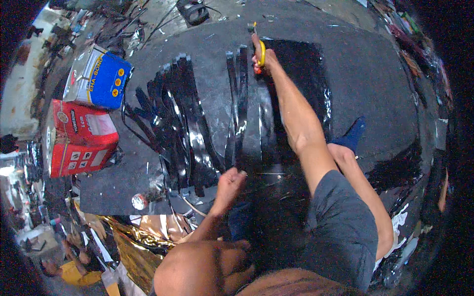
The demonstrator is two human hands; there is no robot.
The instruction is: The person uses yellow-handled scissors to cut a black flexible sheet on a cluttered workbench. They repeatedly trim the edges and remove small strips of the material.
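Observation:
My right hand (260,58) reaches out to the far edge of a glossy black plastic sheet (302,84). Its fingers are closed around scissors (262,50) with yellow handles. Nearer to my body, my left hand (230,185) is closed in a fist by the near ends of the black strips; what it holds, if anything, is hidden. Left of the sheet lie two narrow black strips (240,98) side by side. Beyond them, further left, several shiny black strips (185,118) lie overlapping in a loose bundle, their near ends by my left forearm.
A blue and white box (106,79) and a red box (84,138) stand at the left of the dark mat (212,44). Crumpled gold film (133,246) lies at the near left. My foot in a blue sock (353,134) rests right of the sheet. A person in yellow (79,274) is at lower left.

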